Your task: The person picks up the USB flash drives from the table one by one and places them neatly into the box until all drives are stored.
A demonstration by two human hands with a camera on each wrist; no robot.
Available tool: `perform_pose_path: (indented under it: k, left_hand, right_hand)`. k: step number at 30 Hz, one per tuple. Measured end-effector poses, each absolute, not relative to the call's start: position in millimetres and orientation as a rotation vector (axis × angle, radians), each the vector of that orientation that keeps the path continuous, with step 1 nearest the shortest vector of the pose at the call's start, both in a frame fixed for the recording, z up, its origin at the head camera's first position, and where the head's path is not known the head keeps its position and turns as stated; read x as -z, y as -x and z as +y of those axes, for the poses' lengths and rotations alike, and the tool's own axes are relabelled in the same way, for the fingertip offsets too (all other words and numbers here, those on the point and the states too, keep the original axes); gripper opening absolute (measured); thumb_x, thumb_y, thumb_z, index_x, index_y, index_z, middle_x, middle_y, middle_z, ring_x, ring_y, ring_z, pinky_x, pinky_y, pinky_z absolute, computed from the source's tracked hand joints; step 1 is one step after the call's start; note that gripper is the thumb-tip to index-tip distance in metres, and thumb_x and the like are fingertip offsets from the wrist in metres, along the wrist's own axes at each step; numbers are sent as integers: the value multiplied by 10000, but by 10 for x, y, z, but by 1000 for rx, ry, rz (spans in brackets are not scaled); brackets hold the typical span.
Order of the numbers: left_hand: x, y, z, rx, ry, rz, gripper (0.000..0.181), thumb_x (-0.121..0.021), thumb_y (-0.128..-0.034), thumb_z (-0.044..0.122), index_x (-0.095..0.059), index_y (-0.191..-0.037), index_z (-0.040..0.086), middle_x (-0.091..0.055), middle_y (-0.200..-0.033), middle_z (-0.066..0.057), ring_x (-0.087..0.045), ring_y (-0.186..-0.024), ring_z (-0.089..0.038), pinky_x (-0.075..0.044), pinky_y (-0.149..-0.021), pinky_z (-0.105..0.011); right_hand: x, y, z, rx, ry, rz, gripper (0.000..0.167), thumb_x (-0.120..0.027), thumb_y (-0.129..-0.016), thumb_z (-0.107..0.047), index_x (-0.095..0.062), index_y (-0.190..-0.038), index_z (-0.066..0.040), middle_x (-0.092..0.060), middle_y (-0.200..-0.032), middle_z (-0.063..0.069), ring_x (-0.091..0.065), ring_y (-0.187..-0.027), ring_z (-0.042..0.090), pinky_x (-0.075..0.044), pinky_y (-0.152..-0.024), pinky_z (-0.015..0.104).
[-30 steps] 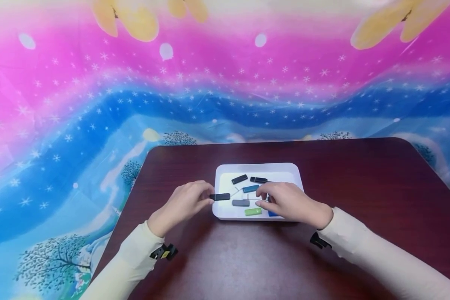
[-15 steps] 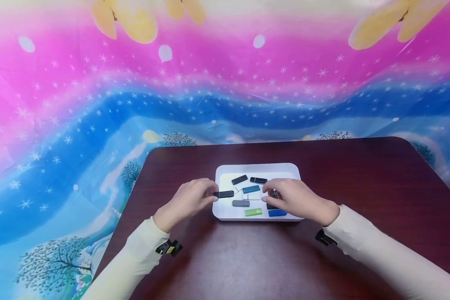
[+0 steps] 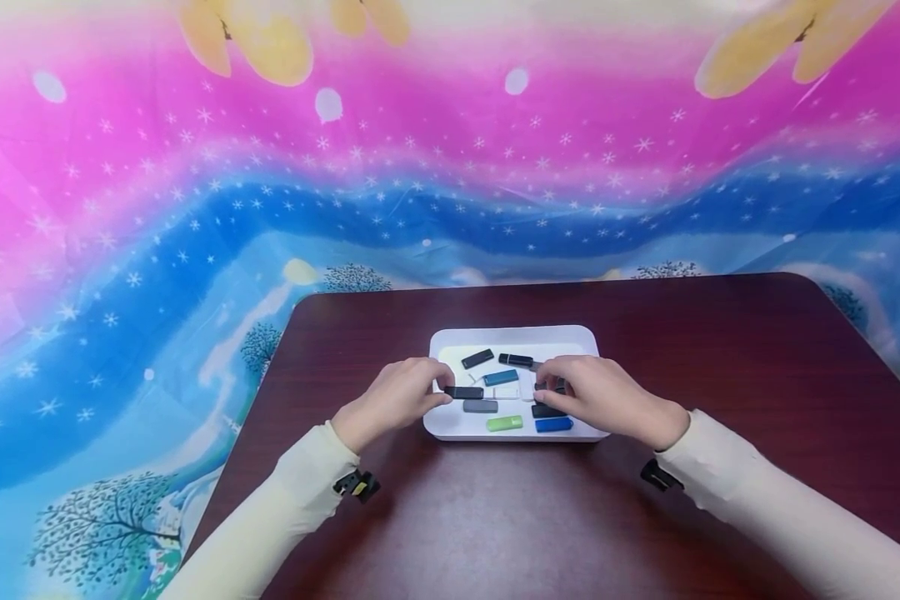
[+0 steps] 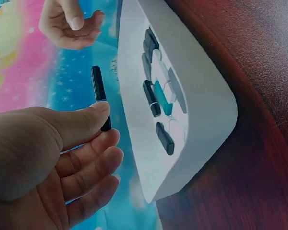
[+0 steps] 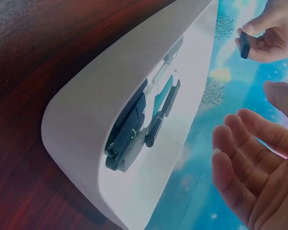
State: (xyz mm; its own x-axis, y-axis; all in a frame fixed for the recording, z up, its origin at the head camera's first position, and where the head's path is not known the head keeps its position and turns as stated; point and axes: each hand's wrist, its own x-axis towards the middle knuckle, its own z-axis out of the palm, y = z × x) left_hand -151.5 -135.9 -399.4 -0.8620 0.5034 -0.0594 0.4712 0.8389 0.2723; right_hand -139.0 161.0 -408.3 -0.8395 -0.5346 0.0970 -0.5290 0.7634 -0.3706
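Between thumb and forefinger my left hand (image 3: 393,398) pinches a black USB flash drive (image 3: 465,392), held above the left side of a white tray (image 3: 513,336). In the left wrist view this black flash drive (image 4: 99,86) sticks up past the thumb tip. My right hand (image 3: 607,396) hovers over the tray's right side, its fingers loosely bent with nothing between them in the right wrist view. Inside the tray lie several more flash drives, among them a teal one (image 3: 500,378), a grey one (image 3: 481,407), a green one (image 3: 505,423) and a blue one (image 3: 553,425). The right hand partly hides others.
The tray stands on a dark reddish-brown table (image 3: 720,358) with rounded corners. Behind it hangs a colourful backdrop cloth (image 3: 450,167) with snowflakes and trees. The tray's raised walls surround the drives.
My left hand has moved right with the black flash drive, further over the tray. My right hand has drawn back slightly to the right, uncovering the blue drive and a black one.
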Motion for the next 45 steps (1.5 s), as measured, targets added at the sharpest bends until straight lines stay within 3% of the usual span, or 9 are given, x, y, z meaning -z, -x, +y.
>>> perform_pose_path:
  k: [11, 19, 33, 45]
  left_hand:
    - [4101, 1555, -1231, -191, -845, 2860, 170, -782, -893, 248, -775, -1054, 191, -767, -992, 51, -642, -814, -95, -517, -721, -306]
    - [4184, 1551, -1200, -147, -908, 2852, 98, -790, -882, 225, -771, -966, 177, -756, -900, 37, -591, -707, -101, -497, -667, -310]
    - [4249, 1551, -1160, -81, -941, 2813, 123, -809, -864, 200, -788, -977, 155, -762, -900, 13, -612, -743, -100, -545, -723, -311]
    - [4292, 1545, -1131, 1, -974, 2816, 113, -848, -816, 218, -757, -856, 163, -718, -776, 50, -622, -702, -108, -530, -665, -329]
  right_hand:
    - [4118, 1396, 1652, 592, 877, 2935, 235, -742, -920, -308, -746, -1088, -144, -689, -872, -93, -532, -710, 36, -444, -646, 245]
    - [4140, 1397, 1645, 604, 876, 2933, 242, -746, -918, -307, -747, -1087, -134, -686, -862, -87, -528, -701, 42, -441, -642, 246]
    - [4266, 1375, 1623, 609, 859, 2881, 252, -752, -911, -314, -744, -1092, -138, -667, -841, -102, -513, -677, 29, -435, -614, 219]
    - [4283, 1372, 1644, 600, 856, 2880, 235, -751, -913, -314, -740, -1078, -147, -659, -837, -100, -511, -678, 34, -431, -611, 221]
